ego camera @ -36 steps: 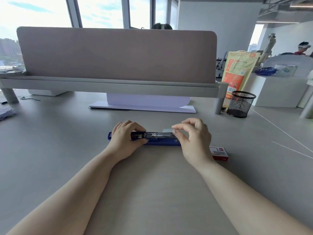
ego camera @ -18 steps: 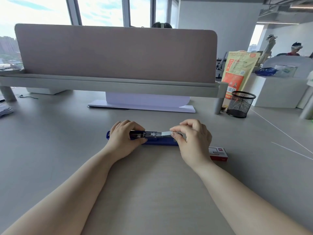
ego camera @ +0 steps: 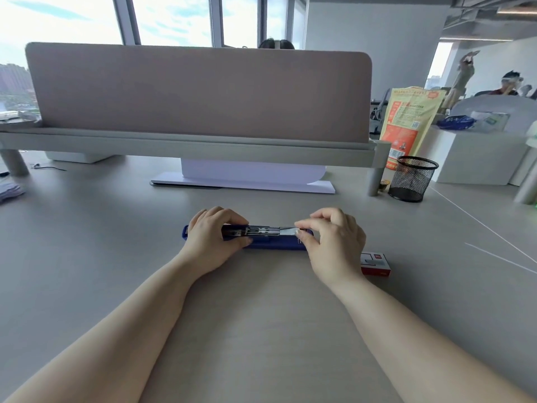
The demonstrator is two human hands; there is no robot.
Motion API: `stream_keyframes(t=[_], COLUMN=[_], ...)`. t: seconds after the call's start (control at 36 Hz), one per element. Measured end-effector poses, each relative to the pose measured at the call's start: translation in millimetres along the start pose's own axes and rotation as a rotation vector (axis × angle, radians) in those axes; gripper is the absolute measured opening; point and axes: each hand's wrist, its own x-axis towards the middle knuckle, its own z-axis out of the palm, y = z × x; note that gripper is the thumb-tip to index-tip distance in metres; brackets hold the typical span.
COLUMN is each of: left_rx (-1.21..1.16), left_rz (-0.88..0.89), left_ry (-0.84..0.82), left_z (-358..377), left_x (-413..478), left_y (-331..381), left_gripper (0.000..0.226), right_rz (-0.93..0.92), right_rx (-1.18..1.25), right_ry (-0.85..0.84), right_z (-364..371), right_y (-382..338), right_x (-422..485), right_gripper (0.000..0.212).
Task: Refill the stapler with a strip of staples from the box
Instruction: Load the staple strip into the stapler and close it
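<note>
A long blue stapler (ego camera: pixel 273 244) lies flat on the desk, its lid open and its metal staple channel (ego camera: pixel 261 230) showing. My left hand (ego camera: pixel 212 239) grips the stapler's left part. My right hand (ego camera: pixel 331 242) pinches a silver strip of staples (ego camera: pixel 287 231) between thumb and forefinger, with the strip lying in the right end of the channel. The small red and white staple box (ego camera: pixel 374 264) sits on the desk just right of my right wrist, partly hidden by it.
A black mesh pen cup (ego camera: pixel 412 178) stands at the back right beside a desk divider leg. An orange and yellow bag (ego camera: pixel 406 126) stands behind it. A white monitor base (ego camera: pixel 244 181) lies under the grey divider shelf (ego camera: pixel 189 146).
My right hand has brought the staple strip down into the right end of the open channel. My left hand has kept its hold on the stapler.
</note>
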Motion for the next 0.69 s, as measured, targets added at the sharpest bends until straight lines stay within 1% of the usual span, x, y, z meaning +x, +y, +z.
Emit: stream_keyframes(t=[0.14,0.25,0.31,0.36,0.42,0.47,0.5,0.56,0.58,0.64,0.69], left_rx=[0.049,0.165,0.212,0.264,0.308,0.338,0.326,0.245,0.197,0.145,0.029], left_rz=[0.005,-0.028,-0.052,-0.081,-0.180,-0.396,-0.524,-0.725,-0.783,-0.822,-0.803], left_ry=[-0.003,-0.047,-0.064,-0.067,-0.054,-0.018,0.002,0.016,0.003,-0.011,0.095], left_z=[1.9,2.7,3.4,3.9,1.5,-2.9,-5.6,-10.1,-10.9,-9.8,-10.4], left_x=[0.8,-0.2,-0.9,-2.0,-2.6,-1.5,-1.1,-0.9,-0.6,0.2,2.2], left_y=[-2.0,1.4,3.1,2.7,2.1,2.0,2.4,3.6,3.4,3.9,6.9], left_gripper=[0.030,0.023,0.025,0.035,0.055,0.074,0.079,0.082,0.081,0.078,0.071], right_rz=[0.001,-0.042,-0.057,-0.048,-0.030,-0.004,0.005,0.001,-0.005,-0.010,-0.004], right_rx=[-0.029,-0.078,-0.120,-0.159,-0.193,-0.194,-0.190,-0.192,-0.198,-0.205,-0.186], right_ry=[0.025,0.012,0.004,-0.014,-0.051,-0.081,-0.093,-0.106,-0.114,-0.133,-0.143], right_z=[1.7,4.5,4.8,3.8,2.2,1.9,1.8,2.6,3.2,3.4,2.2], right_y=[2.8,4.6,5.2,5.3,4.9,5.2,5.1,4.9,4.6,4.2,3.7], right_x=[0.0,-0.4,-1.4,-2.8,-3.7,-3.3,-3.2,-3.1,-3.1,-3.5,-3.4], right_gripper=[0.021,0.030,0.028,0.023,0.022,0.023,0.024,0.028,0.030,0.033,0.036])
